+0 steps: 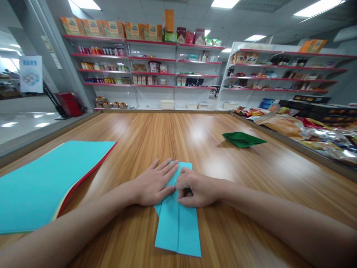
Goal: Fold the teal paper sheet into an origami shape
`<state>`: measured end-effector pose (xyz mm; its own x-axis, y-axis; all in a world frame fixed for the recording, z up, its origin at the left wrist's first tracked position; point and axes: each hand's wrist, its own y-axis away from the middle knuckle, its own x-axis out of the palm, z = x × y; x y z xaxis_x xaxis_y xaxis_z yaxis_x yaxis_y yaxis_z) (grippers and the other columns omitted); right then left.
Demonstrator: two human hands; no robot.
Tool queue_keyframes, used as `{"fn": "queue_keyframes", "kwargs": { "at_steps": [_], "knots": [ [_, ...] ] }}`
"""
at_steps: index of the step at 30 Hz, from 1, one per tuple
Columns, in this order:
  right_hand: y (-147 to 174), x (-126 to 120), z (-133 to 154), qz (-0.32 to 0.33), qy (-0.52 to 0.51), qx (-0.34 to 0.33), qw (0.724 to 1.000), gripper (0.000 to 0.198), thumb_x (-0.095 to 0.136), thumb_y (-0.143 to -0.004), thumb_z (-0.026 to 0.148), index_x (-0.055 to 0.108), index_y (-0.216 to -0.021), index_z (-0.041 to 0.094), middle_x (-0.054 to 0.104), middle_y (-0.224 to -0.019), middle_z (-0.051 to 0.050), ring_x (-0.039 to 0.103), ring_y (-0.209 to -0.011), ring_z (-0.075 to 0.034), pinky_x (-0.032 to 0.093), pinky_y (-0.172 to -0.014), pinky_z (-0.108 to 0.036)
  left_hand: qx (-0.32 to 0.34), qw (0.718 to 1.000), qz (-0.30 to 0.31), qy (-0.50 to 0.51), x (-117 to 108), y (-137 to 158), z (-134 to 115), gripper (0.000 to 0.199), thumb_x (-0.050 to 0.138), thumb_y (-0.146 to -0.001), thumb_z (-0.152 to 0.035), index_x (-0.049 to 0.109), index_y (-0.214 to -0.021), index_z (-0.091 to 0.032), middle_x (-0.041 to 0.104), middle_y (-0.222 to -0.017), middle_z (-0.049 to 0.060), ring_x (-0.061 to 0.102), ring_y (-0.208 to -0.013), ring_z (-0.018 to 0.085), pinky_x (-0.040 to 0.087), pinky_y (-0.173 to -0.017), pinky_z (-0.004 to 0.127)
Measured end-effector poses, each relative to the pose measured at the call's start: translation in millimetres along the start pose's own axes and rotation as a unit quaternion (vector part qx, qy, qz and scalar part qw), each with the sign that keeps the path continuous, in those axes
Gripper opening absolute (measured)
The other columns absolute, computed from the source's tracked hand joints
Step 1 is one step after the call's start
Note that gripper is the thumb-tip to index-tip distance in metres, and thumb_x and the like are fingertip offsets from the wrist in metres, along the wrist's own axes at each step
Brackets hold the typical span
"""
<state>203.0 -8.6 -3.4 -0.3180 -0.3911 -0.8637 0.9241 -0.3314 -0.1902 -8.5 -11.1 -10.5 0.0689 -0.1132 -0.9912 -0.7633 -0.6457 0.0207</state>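
A folded sheet of light blue paper (178, 230) lies on the wooden table in front of me, with a lengthwise crease down its middle. A corner of it juts out on the left side, under my wrist. My left hand (156, 183) rests flat on its upper left part, fingers stretched out. Curled into a fist, my right hand (195, 188) presses on the paper's upper right part, close beside the left fingertips. No object shows inside that fist. Both hands cover part of the paper's upper half.
To the left lies a stack of coloured paper (55, 178), light blue on top with yellow and red edges below. A folded green paper piece (243, 139) sits on the table (167, 130) at the far right. Packaged snacks (304, 128) lie beyond the right edge; stocked shelves stand behind.
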Motion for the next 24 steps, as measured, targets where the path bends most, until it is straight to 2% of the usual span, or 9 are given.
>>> {"fn": "queue_keyframes", "kwargs": {
  "at_steps": [8,16,21,24],
  "knots": [
    [-1,0,13,0.027,0.000,-0.011,1.000,0.013,0.058,-0.075,0.017,0.060,-0.063,0.014,0.059,-0.058,0.003,0.045,-0.053,-0.007,0.039,-0.071,-0.026,0.006,1.000,-0.005,-0.001,1,-2,-1,0.067,0.017,-0.093,-0.058,-0.001,-0.148,-0.023,0.005,-0.155,0.008,0.003,-0.142,0.029,0.009,-0.111,0.052],
    [-2,-3,27,0.027,0.024,-0.028,0.999,0.017,0.060,-0.071,0.014,0.055,-0.055,0.015,0.056,-0.052,0.005,0.039,-0.049,-0.007,0.036,-0.065,-0.025,0.000,1.000,0.001,-0.005,-1,-1,-1,0.069,0.018,-0.092,-0.059,0.002,-0.148,-0.022,0.006,-0.155,0.008,0.004,-0.142,0.028,0.009,-0.111,0.053],
    [-1,-1,30,0.037,0.008,-0.026,0.999,0.016,0.059,-0.072,0.015,0.057,-0.057,0.015,0.061,-0.055,0.003,0.045,-0.050,-0.007,0.037,-0.062,-0.024,0.001,1.000,0.002,-0.005,-1,-1,-2,0.069,0.018,-0.092,-0.059,0.002,-0.148,-0.022,0.006,-0.155,0.008,0.004,-0.142,0.028,0.009,-0.111,0.053],
    [-1,1,33,0.053,-0.010,-0.046,0.998,0.012,0.059,-0.072,0.014,0.060,-0.060,0.014,0.064,-0.059,0.003,0.051,-0.054,-0.007,0.038,-0.070,-0.025,-0.001,1.000,0.000,-0.002,-1,-1,-2,0.068,0.018,-0.092,-0.058,0.002,-0.148,-0.022,0.006,-0.155,0.008,0.004,-0.142,0.028,0.009,-0.111,0.053]
  ]
}}
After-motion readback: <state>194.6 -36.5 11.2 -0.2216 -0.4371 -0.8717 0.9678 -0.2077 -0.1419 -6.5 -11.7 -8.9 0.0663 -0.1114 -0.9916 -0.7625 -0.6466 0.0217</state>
